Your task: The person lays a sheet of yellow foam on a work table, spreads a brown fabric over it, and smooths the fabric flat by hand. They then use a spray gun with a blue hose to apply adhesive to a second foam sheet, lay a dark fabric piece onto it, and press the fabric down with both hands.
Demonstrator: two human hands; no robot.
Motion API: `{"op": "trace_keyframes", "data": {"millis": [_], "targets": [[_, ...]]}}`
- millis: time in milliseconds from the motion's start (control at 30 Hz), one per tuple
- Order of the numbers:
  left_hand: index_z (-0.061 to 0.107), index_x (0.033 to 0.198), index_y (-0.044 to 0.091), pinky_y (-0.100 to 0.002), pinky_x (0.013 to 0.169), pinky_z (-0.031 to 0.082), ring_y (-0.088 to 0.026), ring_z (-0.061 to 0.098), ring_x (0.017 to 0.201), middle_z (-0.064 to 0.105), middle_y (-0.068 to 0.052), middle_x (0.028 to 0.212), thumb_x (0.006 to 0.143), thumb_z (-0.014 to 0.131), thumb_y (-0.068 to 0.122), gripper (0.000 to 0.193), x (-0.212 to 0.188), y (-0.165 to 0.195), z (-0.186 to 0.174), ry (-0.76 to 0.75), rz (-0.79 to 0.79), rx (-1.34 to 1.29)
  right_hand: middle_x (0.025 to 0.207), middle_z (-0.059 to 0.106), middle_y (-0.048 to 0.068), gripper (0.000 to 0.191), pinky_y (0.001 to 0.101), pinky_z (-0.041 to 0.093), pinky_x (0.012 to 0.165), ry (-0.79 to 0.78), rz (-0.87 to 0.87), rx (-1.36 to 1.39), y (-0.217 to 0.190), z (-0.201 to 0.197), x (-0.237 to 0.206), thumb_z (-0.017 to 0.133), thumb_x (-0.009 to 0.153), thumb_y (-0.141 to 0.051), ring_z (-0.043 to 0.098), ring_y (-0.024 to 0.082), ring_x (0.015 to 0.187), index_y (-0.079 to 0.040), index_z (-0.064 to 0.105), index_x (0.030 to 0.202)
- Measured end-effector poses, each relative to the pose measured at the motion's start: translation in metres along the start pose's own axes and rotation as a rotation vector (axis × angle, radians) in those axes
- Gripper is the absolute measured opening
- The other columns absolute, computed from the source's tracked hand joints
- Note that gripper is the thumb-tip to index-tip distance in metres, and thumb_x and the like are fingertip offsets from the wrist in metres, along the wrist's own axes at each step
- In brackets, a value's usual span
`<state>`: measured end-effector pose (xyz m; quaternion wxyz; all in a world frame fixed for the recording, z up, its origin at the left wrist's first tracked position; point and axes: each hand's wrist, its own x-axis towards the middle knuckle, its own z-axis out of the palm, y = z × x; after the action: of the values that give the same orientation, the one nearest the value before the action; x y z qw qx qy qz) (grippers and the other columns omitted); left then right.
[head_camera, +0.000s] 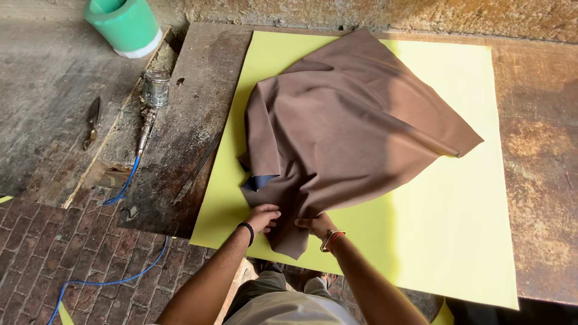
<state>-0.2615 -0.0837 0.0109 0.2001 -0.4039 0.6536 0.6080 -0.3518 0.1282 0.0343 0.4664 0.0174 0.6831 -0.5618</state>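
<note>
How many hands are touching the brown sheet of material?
2. The left hand grips the near edge of the brown sheet, and the right hand grips it just beside. No other hands are visible.

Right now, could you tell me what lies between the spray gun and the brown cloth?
In the head view, dark worn board and a strip of yellow sheet separate the spray gun from the cloth.

Brown cloth [355,120] — rumpled, dark underside showing — lies on yellow sheet [445,229].

hands 2 [263,216] | brown cloth 1 [349,126] | yellow sheet 1 [445,229] | green cylinder 1 [125,25]
</note>
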Motion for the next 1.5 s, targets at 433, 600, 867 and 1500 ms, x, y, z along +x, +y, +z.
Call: {"op": "trace_keyframes", "data": {"millis": [433,600,867,1500], "targets": [[0.058,0.145,0.013,-0.044,0.087,0.036,-0.028,0.047,0.098,0.05,-0.008,0.106,0.087,0.082,0.052,0.073,0.027,0.058,-0.011,-0.086,0.009,-0.803,0.084,0.071,0.011,0.013,0.0364,0.057,0.08,-0.265,-0.149,0.964,-0.011,-0.022,-0.009,0.062,0.076,-0.004,0.067,0.024,0.079,-0.001,0.067,0.088],[0.052,0.141,0.004,-0.043,0.108,0.054,-0.026,0.065,0.117,0.065,-0.007,0.126,0.081,0.088,0.026,0.074,0.052,0.091,-0.017,0.249,-0.012,-0.874,0.081,0.073,0.011,0.026,0.0381,0.054,0.068,-0.039,-0.243,0.989,0.001,-0.069,-0.056,0.068,0.083,-0.025,0.067,0.024,0.072,-0.005,0.072,0.1],[0.057,0.138,0.009,-0.044,0.109,0.048,-0.028,0.058,0.127,0.064,-0.009,0.136,0.094,0.067,0.024,0.048,0.068,0.14,-0.063,-0.083,0.216,-1.256,0.136,0.062,0.023,0.048,0.0407,0.044,0.119,0.352,-1.08,0.95,0.081,-0.19,-0.169,0.05,0.118,-0.036,0.061,0.029,0.124,0.008,0.053,0.137],[0.05,0.146,0.011,-0.052,0.093,0.052,-0.035,0.065,0.117,0.069,-0.019,0.125,0.088,0.042,0.076,0.087,-0.063,0.257,-0.079,-0.522,0.569,-0.621,0.097,0.07,0.005,0.036,0.0363,0.058,0.087,0.578,-0.588,0.85,-0.085,-0.029,-0.154,0.066,0.078,0.008,0.071,0.021,0.093,-0.013,0.067,0.107]]}}
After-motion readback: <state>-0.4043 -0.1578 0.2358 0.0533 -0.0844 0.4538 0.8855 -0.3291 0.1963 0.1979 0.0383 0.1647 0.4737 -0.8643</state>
